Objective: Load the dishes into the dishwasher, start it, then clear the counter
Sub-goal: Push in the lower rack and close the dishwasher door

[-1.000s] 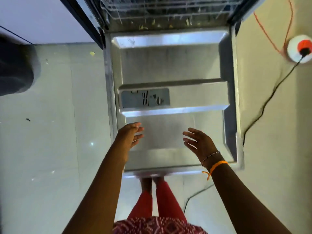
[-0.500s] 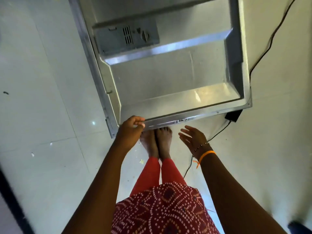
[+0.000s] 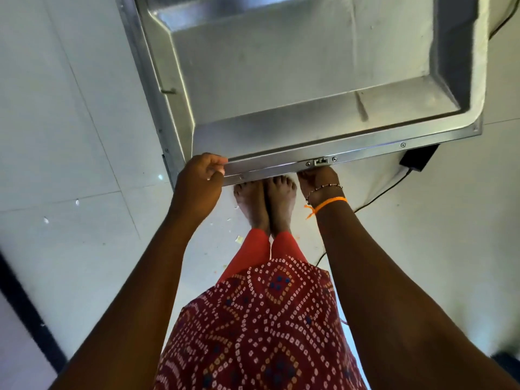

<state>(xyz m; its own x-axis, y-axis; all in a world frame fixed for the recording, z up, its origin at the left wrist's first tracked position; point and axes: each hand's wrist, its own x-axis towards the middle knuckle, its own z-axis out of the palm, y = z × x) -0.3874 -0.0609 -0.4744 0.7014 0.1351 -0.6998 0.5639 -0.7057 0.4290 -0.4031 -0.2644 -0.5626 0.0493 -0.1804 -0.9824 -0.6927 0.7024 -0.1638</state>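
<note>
The dishwasher door lies open and flat, low over the white tile floor, with its shiny inside facing up at us. Its near edge runs from left to right across our view, tipped a little so the right end sits farther from us. The door stretches away from us toward the top. Our left hand is at the left corner of that edge, with the fingers curled over the top of it and gripping it. Our right hand is under the edge, near the small latch, and its fingers are hidden, so we cannot tell how they lie. Both arms reach straight down. Our bare feet stand just below the edge, between our two hands. A black cord lies on the floor at the right.
</note>
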